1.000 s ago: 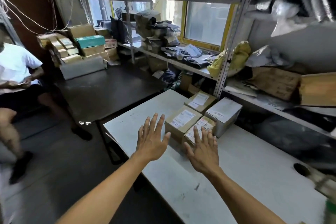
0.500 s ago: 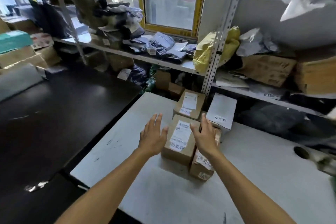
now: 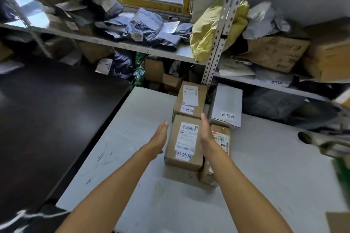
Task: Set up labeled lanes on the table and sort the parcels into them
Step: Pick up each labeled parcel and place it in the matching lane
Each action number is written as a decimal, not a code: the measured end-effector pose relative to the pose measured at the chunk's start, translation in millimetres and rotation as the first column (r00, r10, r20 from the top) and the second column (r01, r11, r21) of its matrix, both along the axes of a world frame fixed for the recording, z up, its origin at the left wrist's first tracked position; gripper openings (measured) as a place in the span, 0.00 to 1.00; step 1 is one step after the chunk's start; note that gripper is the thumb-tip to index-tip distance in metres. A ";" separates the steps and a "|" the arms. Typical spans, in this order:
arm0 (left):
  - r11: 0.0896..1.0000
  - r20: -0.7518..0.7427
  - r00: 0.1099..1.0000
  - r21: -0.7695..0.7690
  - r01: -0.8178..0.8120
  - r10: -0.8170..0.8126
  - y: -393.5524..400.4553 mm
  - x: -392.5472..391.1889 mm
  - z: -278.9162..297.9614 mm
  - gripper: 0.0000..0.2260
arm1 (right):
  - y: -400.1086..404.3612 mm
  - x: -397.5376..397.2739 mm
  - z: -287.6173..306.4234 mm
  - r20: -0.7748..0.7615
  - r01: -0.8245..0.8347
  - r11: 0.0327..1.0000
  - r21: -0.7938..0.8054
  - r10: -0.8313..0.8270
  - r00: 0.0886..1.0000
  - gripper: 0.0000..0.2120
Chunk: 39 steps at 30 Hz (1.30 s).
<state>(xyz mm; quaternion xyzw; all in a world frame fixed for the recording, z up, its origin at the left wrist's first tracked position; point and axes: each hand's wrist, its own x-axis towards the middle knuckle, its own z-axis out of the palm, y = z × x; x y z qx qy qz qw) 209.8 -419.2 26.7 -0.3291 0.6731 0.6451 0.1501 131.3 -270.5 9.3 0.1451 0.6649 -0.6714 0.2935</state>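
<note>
Hands flank a labelled parcel on the desk

Left hand [image 3: 158, 141] and right hand [image 3: 206, 134], fingers straight, bracket the near brown box [image 3: 184, 161] on the white desk [image 3: 132, 123]; a white box [image 3: 227, 100] sits behind.

**Both hands flat and facing each other**

Two bare forearms reach forward from the desk's near edge. The left hand [image 3: 158, 139] stands on edge, fingers straight and together, palm turned inward. The right hand [image 3: 206, 134] mirrors it, fingers extended, palm facing left. Neither hand curls its fingers.
</note>
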 end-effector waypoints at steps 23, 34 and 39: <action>0.987 0.356 0.921 0.082 0.141 -0.161 -71.1 33.0 -20.0 0.40 | -41.5 59.6 -63.2 0.285 -0.157 0.976 0.151 0.109 0.952 0.65; 0.996 0.274 0.958 0.033 0.083 -0.089 -41.5 27.9 4.7 0.33 | -41.1 58.3 -90.2 0.264 -0.095 0.987 0.130 0.058 0.963 0.67; 0.996 0.201 0.976 0.014 0.085 -0.086 -38.6 34.4 16.9 0.33 | -37.1 65.5 -40.5 0.222 -0.108 0.991 0.078 0.088 0.971 0.66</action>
